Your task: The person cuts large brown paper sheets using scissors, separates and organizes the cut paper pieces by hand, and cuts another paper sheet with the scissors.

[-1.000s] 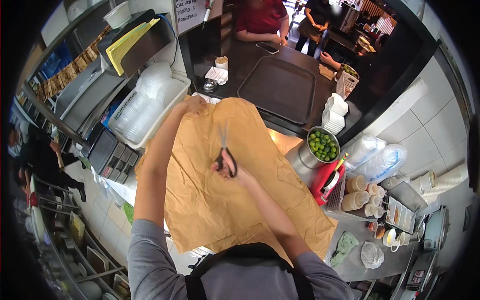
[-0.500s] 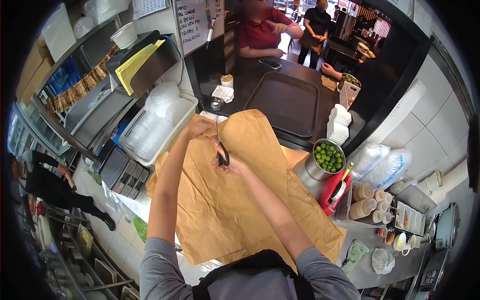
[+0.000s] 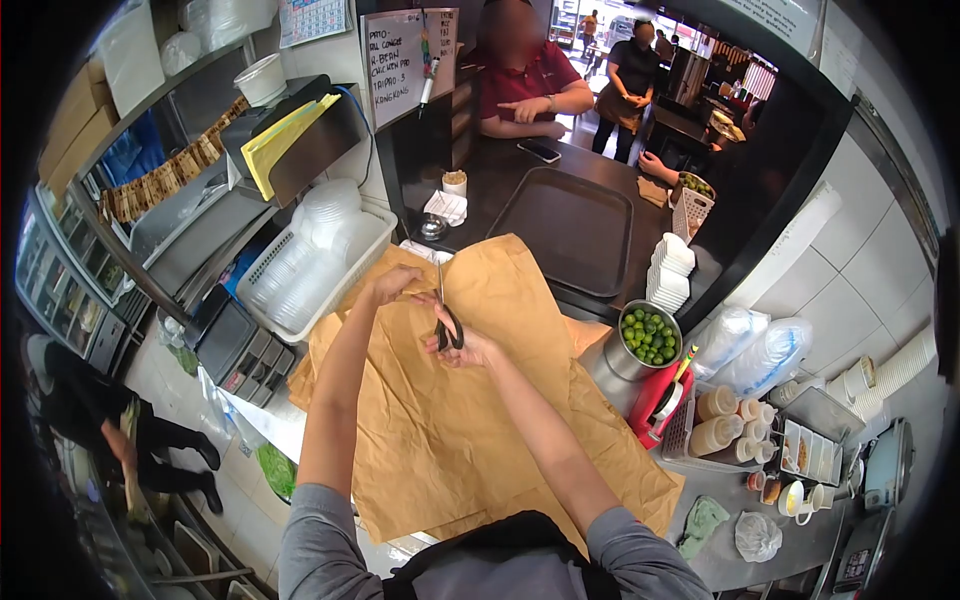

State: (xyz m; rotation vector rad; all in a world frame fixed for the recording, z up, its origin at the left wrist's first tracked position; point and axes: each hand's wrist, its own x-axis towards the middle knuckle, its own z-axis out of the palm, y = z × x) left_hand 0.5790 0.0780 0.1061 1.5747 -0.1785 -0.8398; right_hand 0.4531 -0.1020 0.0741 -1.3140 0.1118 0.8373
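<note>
The right hand (image 3: 462, 345) grips black-handled steel scissors (image 3: 446, 318), now lowered from mid-air, cutting the large brown paper sheet (image 3: 470, 420) spread centrally; the left hand (image 3: 392, 283), at eleven o'clock, pinches its far edge.

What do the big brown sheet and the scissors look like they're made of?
Sheet: brown paper, matte, probably kraft; it creases and wrinkles softly. Scissors in the right hand: thin grey blades, likely steel, with black handles, probably plastic. The left hand holds the sheet's far edge.
</note>
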